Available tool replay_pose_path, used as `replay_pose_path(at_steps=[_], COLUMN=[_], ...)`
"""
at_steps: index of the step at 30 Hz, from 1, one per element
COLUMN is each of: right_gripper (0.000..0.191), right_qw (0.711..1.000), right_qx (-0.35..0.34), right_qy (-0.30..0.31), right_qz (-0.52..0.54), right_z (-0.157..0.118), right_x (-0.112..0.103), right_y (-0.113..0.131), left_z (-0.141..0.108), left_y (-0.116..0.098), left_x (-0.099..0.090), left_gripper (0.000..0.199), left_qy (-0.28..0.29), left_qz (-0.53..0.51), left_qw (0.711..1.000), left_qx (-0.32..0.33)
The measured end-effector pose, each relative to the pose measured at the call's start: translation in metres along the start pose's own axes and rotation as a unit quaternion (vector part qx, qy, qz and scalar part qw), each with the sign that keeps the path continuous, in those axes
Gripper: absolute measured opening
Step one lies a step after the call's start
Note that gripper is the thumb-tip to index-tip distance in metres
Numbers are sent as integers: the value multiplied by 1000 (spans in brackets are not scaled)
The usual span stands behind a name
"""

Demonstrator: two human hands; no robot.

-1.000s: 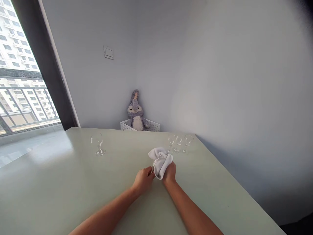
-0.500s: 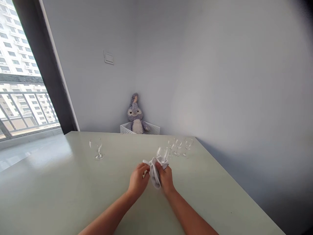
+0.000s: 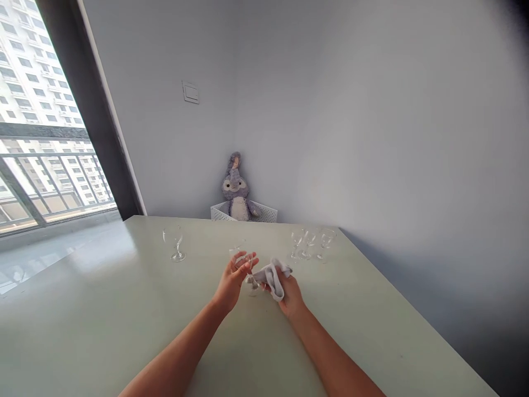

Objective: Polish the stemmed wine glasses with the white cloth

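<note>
My left hand (image 3: 235, 275) has its fingers curled around the bowl of a clear stemmed glass (image 3: 250, 267) above the middle of the table. This glass is tilted, its foot toward me and to the right; fingers hide part of it. My right hand (image 3: 290, 292) grips a crumpled light grey cloth (image 3: 273, 280), which reaches over to the stem and foot of the glass. How firmly the cloth touches the stem I cannot tell.
On the pale green table (image 3: 136, 309) one stemmed glass (image 3: 177, 242) stands at the left. Three more glasses (image 3: 306, 242) stand close together near the right back edge. A plush rabbit (image 3: 238, 193) sits in a white basket (image 3: 266, 214) behind the table, against grey walls.
My left hand has gone from the cloth's edge to the glass's bowl. The glass has swung left and tilted, and the cloth in my right hand has slid toward its stem and foot. The view shifted slightly.
</note>
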State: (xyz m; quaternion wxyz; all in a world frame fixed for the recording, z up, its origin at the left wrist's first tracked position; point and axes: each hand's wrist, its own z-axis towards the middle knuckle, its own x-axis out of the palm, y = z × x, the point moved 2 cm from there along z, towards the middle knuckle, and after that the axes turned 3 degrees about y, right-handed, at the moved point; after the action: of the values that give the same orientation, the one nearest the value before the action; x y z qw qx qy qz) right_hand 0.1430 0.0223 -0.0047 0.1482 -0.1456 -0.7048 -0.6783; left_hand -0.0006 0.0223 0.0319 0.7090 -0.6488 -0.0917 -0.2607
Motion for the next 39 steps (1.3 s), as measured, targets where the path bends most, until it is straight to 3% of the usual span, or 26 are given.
replay_pose_path(at_steps=[3, 6, 8, 10, 12, 13, 16, 17, 18, 19, 23, 26, 28, 31, 33, 36, 39], right_gripper=[42, 36, 29, 23, 18, 17, 33, 38, 40, 39, 34, 15, 13, 21, 24, 26, 26], right_qw=[998, 988, 973, 949, 907, 875, 739, 703, 686, 691, 757, 757, 759, 773, 774, 768, 765], right_qx=[31, -12, -57, -83, -112, -135, -200, -203, -196, -186, -195, -210, -205, -164, -133, -110, -92], right_qy=[52, 139, 136, 92, 66, 80, 225, 274, 299, 293, 136, 132, 124, 21, -59, -111, -126], right_qz=[25, -72, -179, -290, -400, -458, -603, -624, -634, -634, -609, -604, -606, -612, -617, -621, -625], right_z=[-3, -15, -21, -25, -29, -32, -41, -43, -44, -44, -39, -34, -27, -9, 4, 22, 34], right_x=[6, 23, 30, 32, 30, 30, 30, 30, 29, 27, 31, 37, 29, -9, -43, -84, -103], right_y=[-4, -12, -18, -22, -21, -18, -3, 5, 14, 24, 52, 46, 37, 31, 33, 39, 42], left_z=[-1, -5, -6, -6, -6, -6, -6, -6, -7, -8, -14, -21, -23, -20, -14, -4, 3], left_y=[1, 5, 2, -8, -20, -26, -36, -36, -35, -33, -15, -1, 7, 19, 30, 46, 55], left_x=[3, 9, 9, 5, -2, -5, -12, -12, -11, -9, 10, 26, 30, 21, 9, -6, -14], left_gripper=[42, 41, 39, 40, 41, 43, 47, 47, 48, 48, 46, 45, 52, 66, 64, 52, 47], left_qy=[-30, -32, -44, -76, -121, -140, -169, -167, -162, -152, -66, 16, 47, 46, 23, -14, -39], left_qz=[18, 56, 90, 136, 183, 202, 250, 266, 282, 296, 308, 299, 336, 424, 445, 395, 339], left_qw=[998, 996, 989, 971, 940, 922, 878, 870, 865, 864, 901, 928, 923, 895, 890, 917, 940], left_qx=[46, 65, 110, 184, 263, 299, 371, 379, 383, 378, 297, 222, 181, 132, 99, 46, 13])
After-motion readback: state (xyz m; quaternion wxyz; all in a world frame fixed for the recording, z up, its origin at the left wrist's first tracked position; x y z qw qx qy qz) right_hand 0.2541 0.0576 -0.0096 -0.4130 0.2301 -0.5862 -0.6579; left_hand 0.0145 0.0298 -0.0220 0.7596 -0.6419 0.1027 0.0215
